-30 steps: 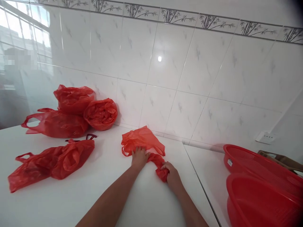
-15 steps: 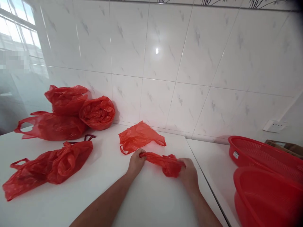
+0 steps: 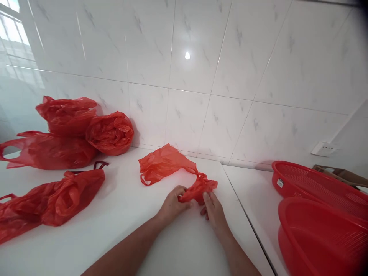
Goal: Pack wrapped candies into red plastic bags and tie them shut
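Note:
A crumpled red plastic bag [image 3: 198, 189] is between my two hands, just above the white table. My left hand [image 3: 174, 203] grips its left end between thumb and fingers. On the other side, my right hand [image 3: 213, 209] has its fingers and thumb closed on the bag's lower right part. Behind them a flattened orange-red plastic bag [image 3: 166, 163] lies on the table, a loop handle at its left. The held bag's upper tip comes up against that flat bag's right corner; whether they touch, I cannot tell.
Several stuffed red plastic bags [image 3: 66, 151] are piled at the left by the tiled wall. Another long red bag [image 3: 60, 199] lies in front of them. Two red plastic baskets [image 3: 293, 214] stand at the right, beyond a seam in the table. A wall socket [image 3: 323, 148] sits above.
My hands have drawn closer together, bunching the bag that was stretched between them. The view has shifted slightly, so the surroundings sit further left.

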Tool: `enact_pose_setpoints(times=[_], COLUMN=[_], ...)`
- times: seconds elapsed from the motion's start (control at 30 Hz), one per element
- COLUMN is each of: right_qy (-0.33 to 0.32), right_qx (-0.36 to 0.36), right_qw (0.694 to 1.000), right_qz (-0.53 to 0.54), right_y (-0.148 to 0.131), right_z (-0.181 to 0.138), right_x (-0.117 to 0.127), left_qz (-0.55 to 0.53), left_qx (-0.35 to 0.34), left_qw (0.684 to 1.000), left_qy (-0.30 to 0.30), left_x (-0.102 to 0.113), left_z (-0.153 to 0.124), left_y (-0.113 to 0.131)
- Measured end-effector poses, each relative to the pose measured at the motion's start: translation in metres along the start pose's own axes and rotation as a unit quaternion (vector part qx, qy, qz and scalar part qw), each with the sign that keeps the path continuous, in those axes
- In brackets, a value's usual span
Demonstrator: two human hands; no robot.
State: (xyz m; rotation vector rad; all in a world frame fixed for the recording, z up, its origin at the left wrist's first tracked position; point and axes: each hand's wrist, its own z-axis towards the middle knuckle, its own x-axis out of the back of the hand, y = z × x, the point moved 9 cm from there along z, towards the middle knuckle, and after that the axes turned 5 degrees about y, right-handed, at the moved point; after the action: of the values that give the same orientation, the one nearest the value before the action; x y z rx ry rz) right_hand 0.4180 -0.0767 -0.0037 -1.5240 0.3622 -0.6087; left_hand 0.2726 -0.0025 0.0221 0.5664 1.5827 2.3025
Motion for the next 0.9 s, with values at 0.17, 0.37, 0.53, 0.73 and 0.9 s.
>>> enact_pose_setpoints(times=[0.17,0.37,0.53,0.73,0.9], right_qy=[-0.027,0.054,0.009,-0.097,-0.104], right_qx=[-0.023,-0.091,-0.055,0.023,-0.044], right_qw=[0.989,0.932,0.957,0.985,0.973], right_qz=[0.147,0.346,0.284,0.142,0.203], right_y=[0.012,0.032,0.022,0.002,0.011], right_z=[0.011,0.030,0.031,0.001,0.002], right_x=[0.001,0.035,0.032,-0.016,-0.018], left_qz=[0.006,-0.102,-0.090,-0.081,-0.129], left_qx=[0.006,0.087,0.094,0.018,0.033], left_qw=[0.992,0.991,0.988,0.997,0.990], left_qy=[-0.129,-0.019,0.084,0.006,0.034], left_x=[-0.042,-0.011,0.016,-0.009,-0.002], left_z=[-0.022,-0.007,-0.003,-0.009,-0.003], left_y=[0.005,-0.010,-0.013,0.001,-0.006])
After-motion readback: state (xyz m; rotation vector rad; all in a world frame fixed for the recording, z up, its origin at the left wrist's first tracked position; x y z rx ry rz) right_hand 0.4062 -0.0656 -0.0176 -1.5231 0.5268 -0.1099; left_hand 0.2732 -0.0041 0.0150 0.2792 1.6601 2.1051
